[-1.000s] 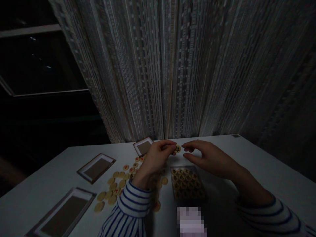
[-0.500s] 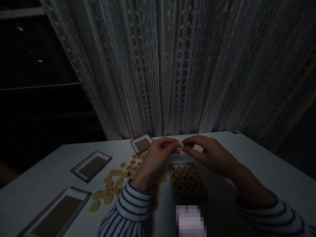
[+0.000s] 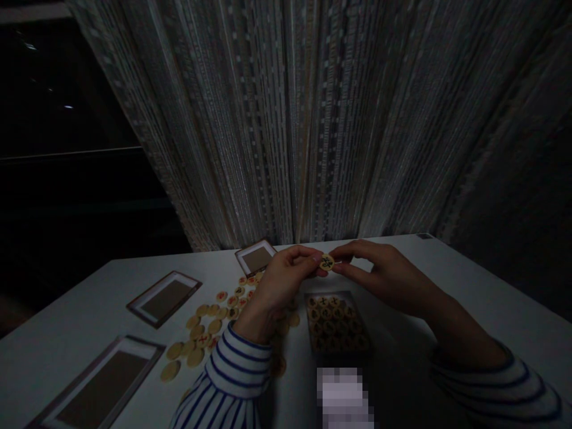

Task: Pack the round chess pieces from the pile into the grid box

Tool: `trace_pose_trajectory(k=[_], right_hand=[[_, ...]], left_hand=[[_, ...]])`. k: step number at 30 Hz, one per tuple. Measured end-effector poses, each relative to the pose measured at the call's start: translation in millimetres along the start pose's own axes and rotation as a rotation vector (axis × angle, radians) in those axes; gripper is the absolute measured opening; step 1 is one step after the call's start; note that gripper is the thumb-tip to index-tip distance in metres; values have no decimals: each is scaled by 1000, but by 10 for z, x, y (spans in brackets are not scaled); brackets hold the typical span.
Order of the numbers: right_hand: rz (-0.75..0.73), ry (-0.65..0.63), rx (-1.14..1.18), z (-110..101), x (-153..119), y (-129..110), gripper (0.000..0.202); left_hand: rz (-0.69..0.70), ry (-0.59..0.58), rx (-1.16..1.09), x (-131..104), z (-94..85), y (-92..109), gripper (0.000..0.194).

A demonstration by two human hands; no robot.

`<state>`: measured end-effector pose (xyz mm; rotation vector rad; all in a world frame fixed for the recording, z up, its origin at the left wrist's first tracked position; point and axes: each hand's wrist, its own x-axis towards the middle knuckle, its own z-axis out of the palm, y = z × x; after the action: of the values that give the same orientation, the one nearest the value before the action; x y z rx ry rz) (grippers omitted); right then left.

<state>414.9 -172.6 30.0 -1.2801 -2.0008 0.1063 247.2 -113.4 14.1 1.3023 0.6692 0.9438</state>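
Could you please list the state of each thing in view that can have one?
round game piece: lifted above the table, pinched between both hands, marked face towards the camera.
left hand: fingertips closed on the piece.
right hand: fingertips closed on the piece.
small box: open, filled with rows of pieces.
loose pieces: scattered flat on the table.
three shallow trays: lying flat, nothing visible inside.

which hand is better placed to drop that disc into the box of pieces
Right, probably. Both hands pinch the disc, but the right hand sits above the box with a free path down. The left hand is over the loose discs.
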Motion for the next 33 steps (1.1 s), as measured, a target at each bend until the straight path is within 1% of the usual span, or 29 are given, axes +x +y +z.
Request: trace_pose_trajectory(k=[6, 9, 12, 15, 21, 24, 30, 33], right_hand=[[16, 25, -25, 5, -2, -11, 20], [-13, 53, -50, 22, 0, -15, 23], [-49, 71, -73, 31, 6, -24, 25], [-51, 83, -79, 24, 5, -32, 24], [-85, 77, -75, -2, -7, -26, 22], [-123, 73, -78, -5, -4, -7, 24], [-190, 0, -84, -12, 5, 26, 26], [-197, -18, -99, -12, -1, 35, 25]], left_hand=[[-33, 43, -63, -4, 4, 6, 14], [-56, 53, -107, -6, 15, 7, 15], [-55, 43, -136, -11, 28, 8, 17], [-45, 3, -145, -20, 31, 13, 20], [15, -103, -100, -33, -15, 21, 27], [23, -99, -88, -38, -21, 24, 29], [17, -85, -66, -48, 35, 43, 27], [6, -83, -24, -44, 36, 39, 27]])
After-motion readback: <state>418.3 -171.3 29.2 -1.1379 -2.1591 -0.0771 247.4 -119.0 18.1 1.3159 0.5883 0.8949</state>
